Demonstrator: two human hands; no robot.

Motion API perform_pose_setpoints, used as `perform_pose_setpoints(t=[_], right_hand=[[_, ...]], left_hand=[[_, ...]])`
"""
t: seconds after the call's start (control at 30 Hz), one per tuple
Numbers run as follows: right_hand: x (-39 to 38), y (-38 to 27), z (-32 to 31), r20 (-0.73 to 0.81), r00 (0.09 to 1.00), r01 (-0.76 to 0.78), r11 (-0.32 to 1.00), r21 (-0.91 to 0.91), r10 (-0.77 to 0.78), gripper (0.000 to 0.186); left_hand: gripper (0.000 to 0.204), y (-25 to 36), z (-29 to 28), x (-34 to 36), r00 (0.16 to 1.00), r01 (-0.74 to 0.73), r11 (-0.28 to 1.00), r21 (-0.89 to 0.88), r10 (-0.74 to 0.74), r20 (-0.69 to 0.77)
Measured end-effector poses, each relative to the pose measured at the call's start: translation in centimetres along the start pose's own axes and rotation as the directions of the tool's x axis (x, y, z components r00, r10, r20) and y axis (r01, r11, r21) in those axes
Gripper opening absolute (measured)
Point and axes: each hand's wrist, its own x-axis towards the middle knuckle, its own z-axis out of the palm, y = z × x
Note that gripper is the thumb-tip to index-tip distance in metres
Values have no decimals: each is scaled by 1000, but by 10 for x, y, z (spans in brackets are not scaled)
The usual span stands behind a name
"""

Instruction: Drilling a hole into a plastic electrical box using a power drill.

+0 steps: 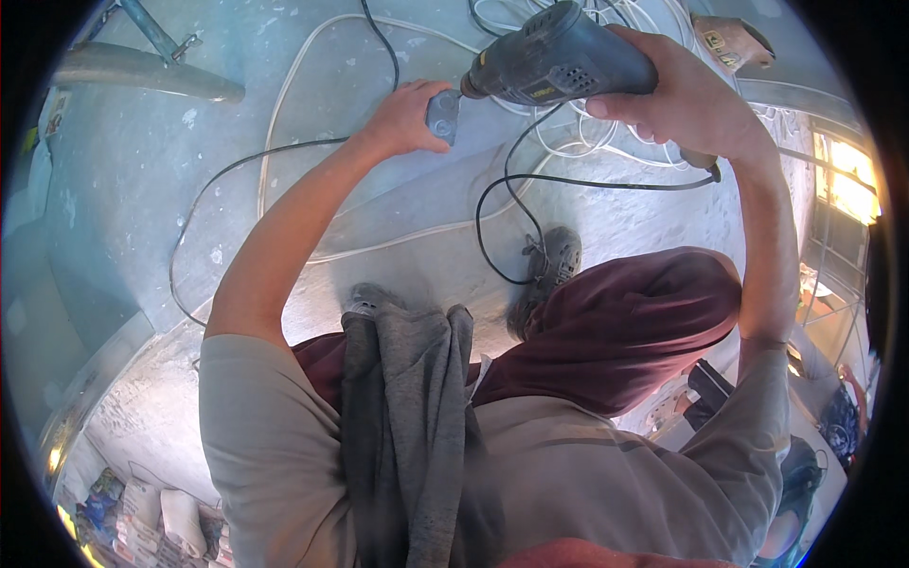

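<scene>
My right hand (pixel 677 90) is wrapped round the rear grip of a dark power drill (pixel 549 62), which lies sideways with its nose toward the left. A black cord leaves the drill's handle end below my wrist. Facing the drill's nose, my left hand (pixel 409 115) is closed round a small grey block-like piece (pixel 442 117) with rounded marks on its face. The drill's tip comes right up to the upper edge of that piece; whether they touch I cannot tell. My left fingers are partly hidden behind the piece.
White cable (pixel 578 133) lies in loops under and beyond the drill. A black cord (pixel 483 204) curls across the floor near my shoe (pixel 559 256). A metal pipe (pixel 151 74) juts in at upper left. A brown object (pixel 734 43) lies at upper right. Grey cloth (pixel 407 379) hangs over my front.
</scene>
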Motion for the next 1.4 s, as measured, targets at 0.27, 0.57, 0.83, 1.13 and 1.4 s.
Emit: perform_pose_setpoints(t=[0.27,0.57,0.83,1.13,1.4], right_hand=[[2,-2,-1,35,999,0,1000,18,0,67],[0,-7,4,-32,999,-8,997,-76,6,69],[1,-10,2,1,1000,-8,996,-85,9,71],[0,-16,4,-49,998,-55,992,-110,50,72],[0,-13,5,-79,996,-61,989,-131,51,74]], left_hand=[[94,-1,-1,0,999,20,999,31,-21,25],[95,-3,1,-1,1000,-6,1000,5,6,1],[95,-3,2,0,1000,2,1000,22,-2,3],[95,-6,3,-2,1000,-9,1000,10,9,-6],[94,-4,2,-2,1000,-6,1000,16,6,-8]])
